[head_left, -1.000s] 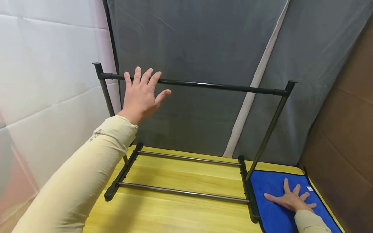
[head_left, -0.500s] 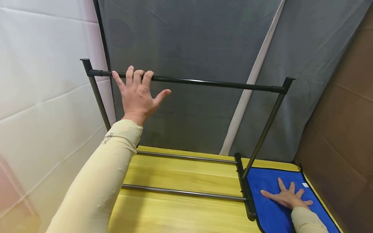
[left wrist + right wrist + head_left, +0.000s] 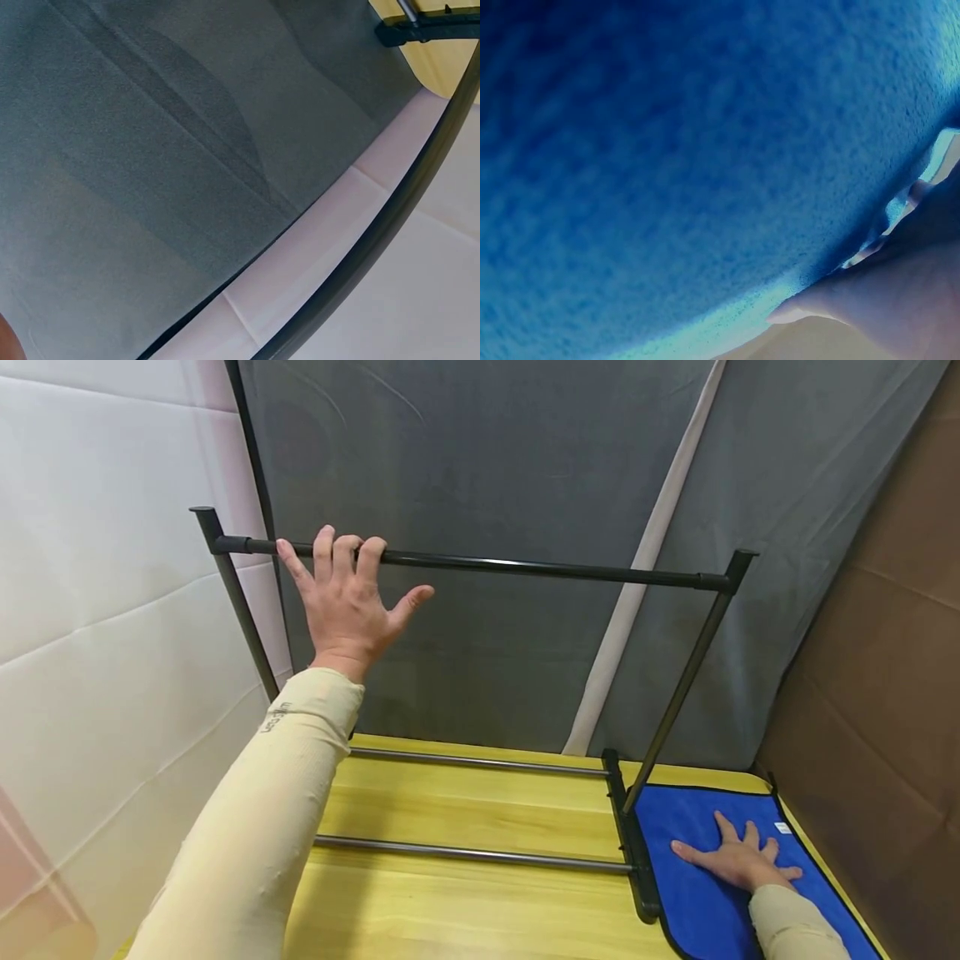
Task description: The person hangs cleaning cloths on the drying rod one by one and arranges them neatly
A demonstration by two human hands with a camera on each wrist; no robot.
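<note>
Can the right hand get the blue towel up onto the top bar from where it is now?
Probably yes. The right hand lies flat on the blue towel, and nothing hangs on the top bar except where the left hand hooks its fingers near the far-left end.

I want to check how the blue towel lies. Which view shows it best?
The head view: the blue towel lies flat on the yellow table beside the rack's base, under the right hand. The right wrist view shows only blurred blue pile up close; the left wrist view shows none of it.
</note>
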